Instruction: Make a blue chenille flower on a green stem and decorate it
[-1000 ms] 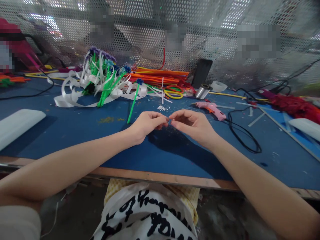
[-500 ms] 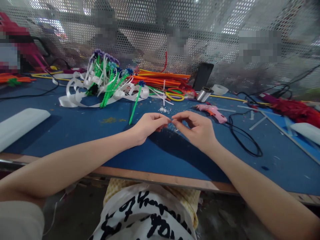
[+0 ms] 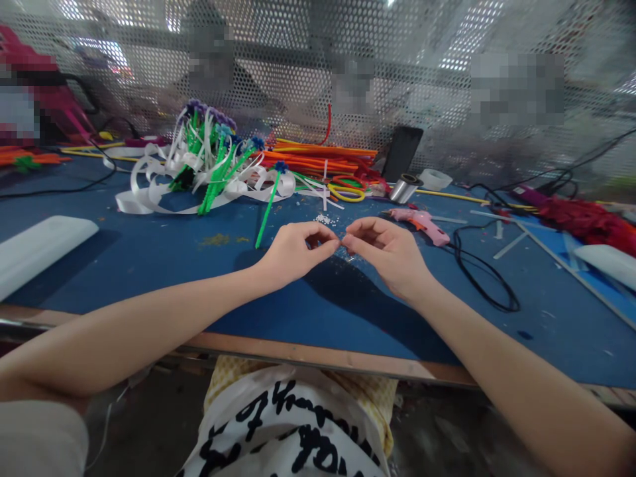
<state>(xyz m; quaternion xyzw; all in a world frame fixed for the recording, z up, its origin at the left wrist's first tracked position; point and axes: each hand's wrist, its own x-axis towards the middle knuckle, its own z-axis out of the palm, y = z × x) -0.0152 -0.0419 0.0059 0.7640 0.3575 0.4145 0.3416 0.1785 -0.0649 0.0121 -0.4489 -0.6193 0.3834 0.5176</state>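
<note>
My left hand (image 3: 303,248) and my right hand (image 3: 385,252) meet fingertip to fingertip above the blue table (image 3: 308,308). Each is closed in a pinch of thumb and forefinger; whatever lies between the tips is too small to make out. Just beyond the fingers is a little pile of white beads (image 3: 325,219). A green pipe cleaner stem (image 3: 267,211) with a blue flower head (image 3: 281,167) lies left of my left hand. The pink glue gun (image 3: 421,224) rests to the right of my right hand.
Behind stand green-stemmed pipe cleaner flowers (image 3: 218,172) among white ribbon (image 3: 142,192). Orange pipe cleaners (image 3: 318,159), yellow-handled scissors (image 3: 348,193), a silver spool (image 3: 404,189) and a dark phone (image 3: 403,151) line the back. A black cord (image 3: 477,278) loops at right. A perforated metal screen (image 3: 293,59) rises behind.
The fingertips of both hands have drawn closer together, and my left thumb now lies straighter along the pinch. The things on the table have stayed where they were.
</note>
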